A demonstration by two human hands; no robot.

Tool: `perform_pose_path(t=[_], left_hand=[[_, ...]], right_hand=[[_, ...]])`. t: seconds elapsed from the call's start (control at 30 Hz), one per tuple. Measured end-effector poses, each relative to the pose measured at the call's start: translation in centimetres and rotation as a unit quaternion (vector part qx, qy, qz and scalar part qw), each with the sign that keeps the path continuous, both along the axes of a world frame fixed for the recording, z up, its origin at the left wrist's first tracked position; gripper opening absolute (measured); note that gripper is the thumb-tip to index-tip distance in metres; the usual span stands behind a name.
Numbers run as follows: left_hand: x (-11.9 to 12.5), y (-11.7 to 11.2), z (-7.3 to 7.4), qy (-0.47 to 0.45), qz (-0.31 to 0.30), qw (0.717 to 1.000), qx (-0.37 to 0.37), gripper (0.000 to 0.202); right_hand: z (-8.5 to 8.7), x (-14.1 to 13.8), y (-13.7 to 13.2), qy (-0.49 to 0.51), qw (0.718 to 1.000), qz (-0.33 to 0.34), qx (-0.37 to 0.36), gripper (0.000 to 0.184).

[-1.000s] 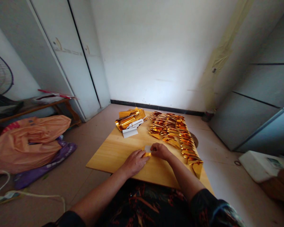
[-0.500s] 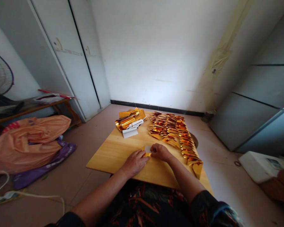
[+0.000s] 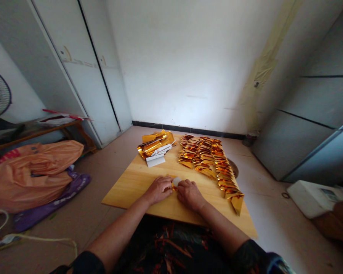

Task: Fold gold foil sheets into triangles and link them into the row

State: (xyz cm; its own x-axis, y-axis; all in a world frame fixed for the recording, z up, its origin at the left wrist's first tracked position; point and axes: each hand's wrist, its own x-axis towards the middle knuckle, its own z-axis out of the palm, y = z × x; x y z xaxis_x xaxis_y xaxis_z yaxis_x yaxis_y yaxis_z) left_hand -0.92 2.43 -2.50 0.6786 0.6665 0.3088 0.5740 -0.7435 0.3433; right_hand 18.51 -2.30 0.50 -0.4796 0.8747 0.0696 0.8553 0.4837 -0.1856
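A small sheet of gold foil paper (image 3: 176,181), its pale back partly showing, lies on the wooden board between my hands. My left hand (image 3: 160,189) holds its left side, fingers bent and pressed down on it. On the other side, my right hand (image 3: 191,195) is closed with its fingertips on the paper's right part. Both hands cover much of the sheet, so its full fold cannot be made out. Rows of folded gold foil pieces (image 3: 202,156) stand close together to the right of my hands.
At the board's (image 3: 125,190) far left lies a pile of loose gold foil sheets (image 3: 157,144) with a white folded paper (image 3: 156,160) beside it. An orange bag (image 3: 37,171) and a cable (image 3: 45,238) are on the floor at left; a white box (image 3: 311,199) stands at right.
My right hand has turned lower and flatter over the paper, and my left hand has shifted slightly left. Less of the sheet shows between them. The view has moved a little.
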Motion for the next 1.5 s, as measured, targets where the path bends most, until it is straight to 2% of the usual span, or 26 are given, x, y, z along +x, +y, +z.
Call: perform_pose_path(t=[0.17, 0.33, 0.53, 0.8, 0.97, 1.2, 1.3, 1.4, 1.5], left_hand=[[0.8, 0.0, -0.3, -0.045, 0.059, 0.997, -0.038, 0.010], [1.5, -0.3, -0.1, -0.070, 0.090, 0.993, -0.042, 0.012], [1.4, -0.3, 0.1, -0.071, 0.066, 0.995, -0.034, 0.010], [1.3, -0.3, -0.1, -0.064, 0.060, 0.996, -0.023, 0.014], [1.3, -0.3, -0.2, -0.054, 0.063, 0.996, -0.016, 0.016], [0.8, 0.4, -0.2, -0.010, 0.036, 0.999, -0.038, 0.018], [0.5, 1.2, -0.2, -0.009, 0.014, 0.998, -0.052, 0.017], [0.3, 2.1, -0.2, -0.010, -0.014, 0.998, -0.067, 0.015], [0.3, 2.8, -0.2, -0.014, -0.035, 0.997, -0.073, 0.012]], right_hand=[[-0.3, 0.1, -0.2, 0.013, 1.000, 0.020, 0.008, 0.019], [-0.6, 2.5, 1.9, 0.092, 0.989, 0.119, -0.009, 0.019], [-1.5, 5.2, 3.9, 0.148, 0.985, 0.084, -0.014, 0.022], [-2.7, 4.3, 4.4, 0.148, 0.985, 0.084, 0.010, 0.014], [-3.2, 3.9, 4.5, 0.146, 0.984, 0.092, 0.037, 0.016], [-3.0, 3.3, 4.0, 0.156, 0.981, 0.113, 0.031, 0.025], [-2.6, 3.8, 3.9, 0.170, 0.978, 0.123, 0.023, 0.019], [-2.4, 4.7, 4.0, 0.156, 0.981, 0.113, 0.019, 0.026], [-2.6, 4.9, 4.3, 0.147, 0.985, 0.095, 0.010, 0.023]])
